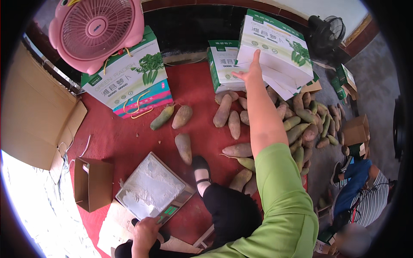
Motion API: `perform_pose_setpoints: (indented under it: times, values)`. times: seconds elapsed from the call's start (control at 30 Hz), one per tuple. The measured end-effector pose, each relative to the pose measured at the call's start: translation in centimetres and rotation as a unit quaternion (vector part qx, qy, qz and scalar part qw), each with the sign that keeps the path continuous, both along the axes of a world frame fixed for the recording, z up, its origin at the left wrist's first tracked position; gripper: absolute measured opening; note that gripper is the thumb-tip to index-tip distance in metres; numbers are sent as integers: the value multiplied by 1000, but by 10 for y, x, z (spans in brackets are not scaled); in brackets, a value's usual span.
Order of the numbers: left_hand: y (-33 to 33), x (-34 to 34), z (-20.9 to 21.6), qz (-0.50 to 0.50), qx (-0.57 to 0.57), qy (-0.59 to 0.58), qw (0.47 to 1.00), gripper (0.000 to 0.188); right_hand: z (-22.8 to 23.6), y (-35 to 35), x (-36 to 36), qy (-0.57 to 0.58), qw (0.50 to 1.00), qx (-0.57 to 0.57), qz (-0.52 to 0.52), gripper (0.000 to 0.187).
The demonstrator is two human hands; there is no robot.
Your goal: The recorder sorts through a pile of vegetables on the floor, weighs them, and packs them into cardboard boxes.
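Observation:
My right arm, in a green sleeve, stretches far forward. My right hand (250, 71) is at the lower left edge of a tilted white-and-green carton (275, 45) with loose flaps. Its thumb and a finger point apart; the other fingers do not show clearly. Behind it stands a second white-and-green carton (223, 64). My left hand (146, 234) is low in the picture, fingers curled, at the near corner of a scale (150, 187) with a pale, smeared top and a green display. Whether it holds anything is hidden.
Radishes (305, 116) lie piled right of my arm, with several loose on the red mat (116, 133). A pink fan (97, 28) stands by a carton (127, 77) at the left. An open cardboard box (92, 182) is beside the scale. Another person (361, 193) sits at the right.

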State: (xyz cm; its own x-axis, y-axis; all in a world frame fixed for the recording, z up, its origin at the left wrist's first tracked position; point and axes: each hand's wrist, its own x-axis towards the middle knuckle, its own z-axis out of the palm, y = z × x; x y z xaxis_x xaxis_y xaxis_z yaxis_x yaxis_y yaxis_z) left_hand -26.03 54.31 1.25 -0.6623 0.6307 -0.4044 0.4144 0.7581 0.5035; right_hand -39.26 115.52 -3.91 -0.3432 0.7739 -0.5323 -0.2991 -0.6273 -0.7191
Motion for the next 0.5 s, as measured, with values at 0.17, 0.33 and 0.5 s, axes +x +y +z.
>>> perform_pose_setpoints:
  times: [0.17,0.33,0.5]
  values:
    - [21,-13,-6,31,-48,-31,998,19,-11,33,-15,28,999,-15,-22,113]
    - [41,-23,-12,13,-52,-40,998,19,-17,45,-17,33,997,24,-66,84]
    - [44,-23,-14,-4,-38,-30,999,21,-29,24,-19,45,989,24,-137,66]
